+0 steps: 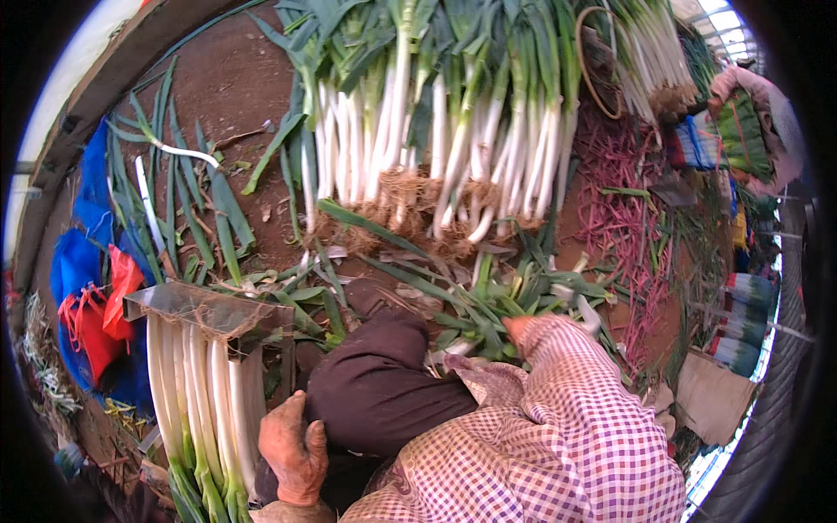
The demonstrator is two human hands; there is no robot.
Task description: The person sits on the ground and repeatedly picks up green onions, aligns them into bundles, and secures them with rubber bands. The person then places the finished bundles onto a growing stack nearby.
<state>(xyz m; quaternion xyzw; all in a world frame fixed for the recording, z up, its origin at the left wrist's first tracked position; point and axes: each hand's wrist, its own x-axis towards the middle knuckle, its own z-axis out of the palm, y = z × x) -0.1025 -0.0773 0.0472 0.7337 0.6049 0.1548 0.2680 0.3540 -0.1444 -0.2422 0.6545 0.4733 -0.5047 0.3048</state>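
My left hand [294,448] is beside my bent knee, close to a bundle of leeks [203,392]. Its thumb stands away from the curled fingers, and nothing shows in it. The bundle's root ends lie against a metal frame [203,307], with loose roots on top. My right hand [516,329] reaches down at a heap of green leek leaves [490,301]. The checked sleeve and the leaves hide most of its fingers, so any hold there is hidden. In front lies a wide row of untrimmed leeks [392,124], brown roots towards me.
Loose leaves [173,170] lie left on the soil, near a blue and red plastic bag [95,314]. Pink ties [621,196] are strewn on the right. A hoop-handled basket [598,65] stands behind. Another person [762,124] bends over a green bundle at far right.
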